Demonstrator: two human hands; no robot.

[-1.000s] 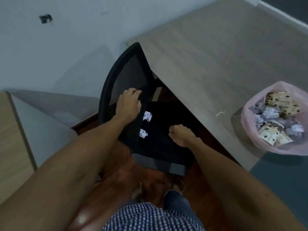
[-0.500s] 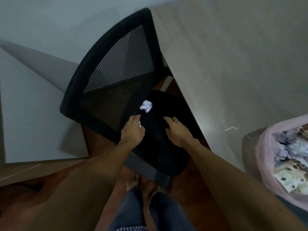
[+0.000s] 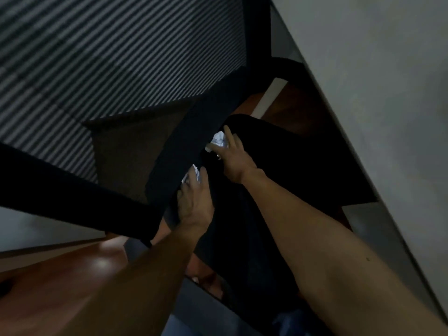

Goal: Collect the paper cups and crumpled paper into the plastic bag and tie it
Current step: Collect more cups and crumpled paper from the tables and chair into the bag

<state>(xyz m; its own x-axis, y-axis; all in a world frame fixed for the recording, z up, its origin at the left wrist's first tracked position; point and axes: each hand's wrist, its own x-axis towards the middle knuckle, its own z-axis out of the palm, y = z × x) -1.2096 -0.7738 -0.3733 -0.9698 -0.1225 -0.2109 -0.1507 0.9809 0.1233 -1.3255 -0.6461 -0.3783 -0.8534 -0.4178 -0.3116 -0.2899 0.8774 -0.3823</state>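
Observation:
Two white balls of crumpled paper lie on the black seat of an office chair [image 3: 286,166]. My left hand [image 3: 195,202] is closed around the nearer crumpled paper [image 3: 194,175], which peeks out past its fingertips. Further along the seat, my right hand [image 3: 232,156] has its fingers curled over the far crumpled paper [image 3: 219,140] and touches it. The pink plastic bag with the paper cups is out of view.
The chair's mesh backrest [image 3: 109,57] fills the upper left, with its black frame [image 3: 72,190] crossing in front. The grey desk [image 3: 375,81] edge runs down the right, close over the seat. Reddish wooden floor [image 3: 72,275] lies below.
The camera has dropped much closer to the chair seat. My right hand has reached forward onto the far paper ball, and my left hand has closed on the near one. The bag has left the view.

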